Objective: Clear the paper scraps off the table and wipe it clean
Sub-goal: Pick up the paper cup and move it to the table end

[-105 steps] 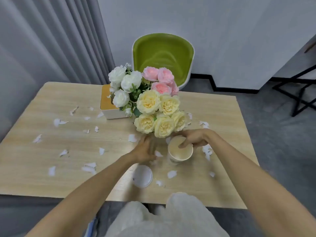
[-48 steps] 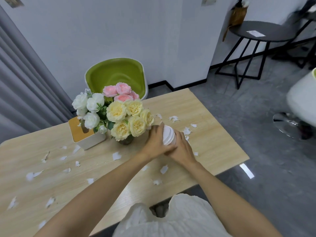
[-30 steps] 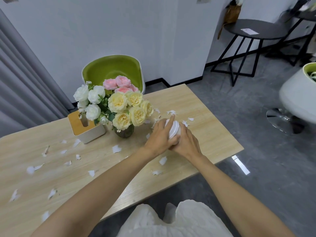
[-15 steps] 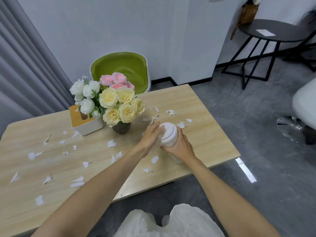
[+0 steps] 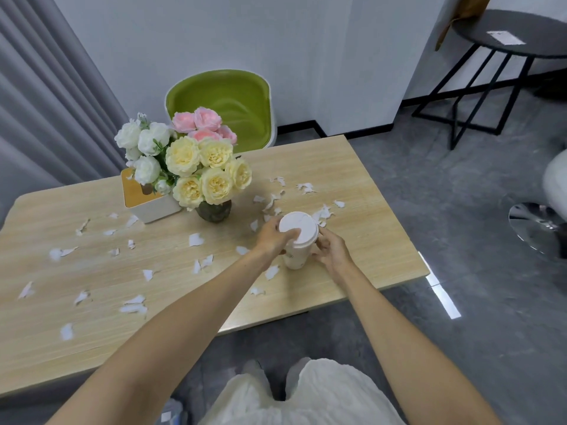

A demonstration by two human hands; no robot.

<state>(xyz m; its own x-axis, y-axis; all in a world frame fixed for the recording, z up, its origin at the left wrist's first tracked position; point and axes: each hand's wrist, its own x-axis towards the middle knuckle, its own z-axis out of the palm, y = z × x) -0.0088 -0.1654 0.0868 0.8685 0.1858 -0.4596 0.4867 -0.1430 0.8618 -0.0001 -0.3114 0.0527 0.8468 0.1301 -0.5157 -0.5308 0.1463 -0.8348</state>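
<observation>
Paper scraps (image 5: 132, 305) litter the table (image 5: 362, 185) left of the paper cup (image 5: 297, 251) and behind it. The left hand (image 5: 271, 239) reaches in from the cup's left, thumb pressed on its white lid (image 5: 298, 226). The right hand (image 5: 333, 251) cups its right side, fingers curled against the wall

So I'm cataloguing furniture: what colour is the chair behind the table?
Lime green seat shell with a white rim, head view.

Head view, downward over table (image 5: 352, 167)
</observation>
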